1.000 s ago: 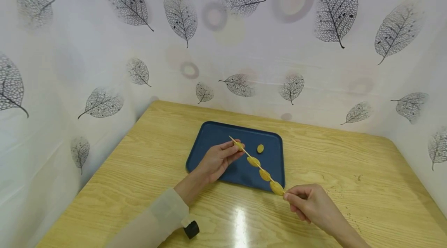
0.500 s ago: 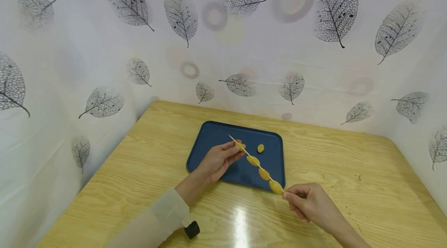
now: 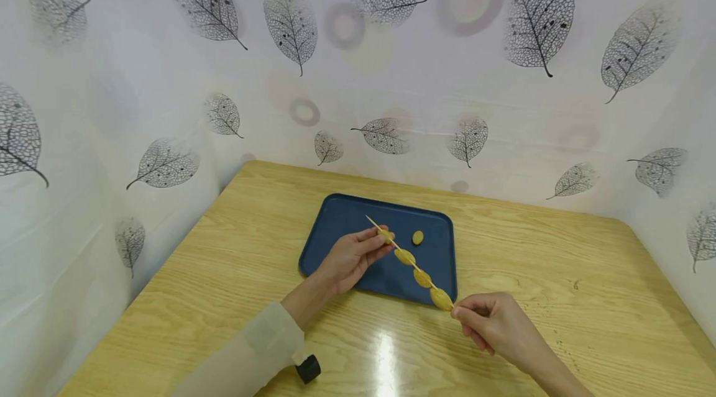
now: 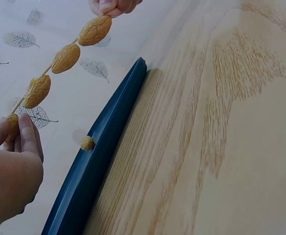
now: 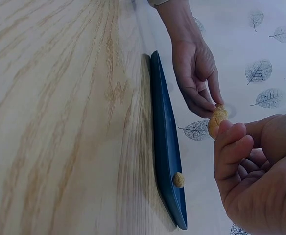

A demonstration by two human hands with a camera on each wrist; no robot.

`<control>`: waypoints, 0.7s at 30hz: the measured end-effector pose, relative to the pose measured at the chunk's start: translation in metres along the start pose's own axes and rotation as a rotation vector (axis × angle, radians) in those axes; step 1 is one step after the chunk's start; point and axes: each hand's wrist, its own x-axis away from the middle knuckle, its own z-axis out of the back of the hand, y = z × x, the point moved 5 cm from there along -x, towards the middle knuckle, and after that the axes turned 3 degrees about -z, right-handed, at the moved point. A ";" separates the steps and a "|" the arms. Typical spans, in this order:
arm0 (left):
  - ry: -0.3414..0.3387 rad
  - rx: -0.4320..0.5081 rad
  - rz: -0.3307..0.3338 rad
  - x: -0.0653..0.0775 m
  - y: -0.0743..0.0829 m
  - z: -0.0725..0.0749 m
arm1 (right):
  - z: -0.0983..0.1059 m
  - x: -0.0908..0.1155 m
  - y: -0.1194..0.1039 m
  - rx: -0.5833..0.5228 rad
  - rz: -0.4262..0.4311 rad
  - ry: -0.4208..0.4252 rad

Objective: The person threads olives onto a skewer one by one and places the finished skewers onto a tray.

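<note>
A thin wooden skewer [image 3: 374, 223] slants through the air above the tray, its bare pointed end up and to the left. Three wrinkled yellow oval fruits, date-like in look, sit threaded along it; the middle one [image 3: 422, 278] hangs over the tray's near part. My left hand [image 3: 349, 257] pinches another yellow fruit [image 4: 13, 128] close to the pointed end, partly hidden by the fingers. With thumb and fingertips my right hand [image 3: 498, 325] grips the skewer's lower end, just past the last fruit [image 3: 442, 299]. One loose fruit [image 3: 417, 237] lies on the blue tray [image 3: 347, 207].
The tray rests on a wood-grain table [image 3: 224, 248]. A pale curtain [image 3: 358, 86] printed with leaves stands behind the table and along its sides. A black piece [image 3: 308, 369] sticks out from the left sleeve's cuff [image 3: 274, 335].
The fruit between my left fingertips has slid slightly down the skewer toward the other fruits. My right hand has shifted a little up and to the left with the skewer.
</note>
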 end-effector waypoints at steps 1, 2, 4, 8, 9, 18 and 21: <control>-0.002 0.000 0.000 0.000 0.000 0.000 | 0.000 0.000 0.000 0.001 0.003 0.001; -0.005 -0.002 0.000 0.000 0.000 -0.001 | 0.000 0.000 0.000 0.002 0.005 0.001; -0.005 -0.004 -0.001 0.000 -0.001 -0.001 | 0.000 0.000 0.000 0.002 0.005 0.003; 0.000 -0.003 0.002 -0.001 -0.002 -0.002 | 0.001 0.000 0.001 0.000 -0.001 0.006; 0.001 0.000 0.003 -0.001 -0.002 -0.002 | 0.001 0.000 0.001 -0.001 -0.005 0.006; 0.003 0.011 0.008 0.000 -0.005 -0.003 | 0.002 0.000 0.003 -0.008 -0.048 0.012; -0.002 0.009 0.006 0.001 -0.004 -0.004 | 0.002 0.000 0.003 -0.010 -0.051 0.013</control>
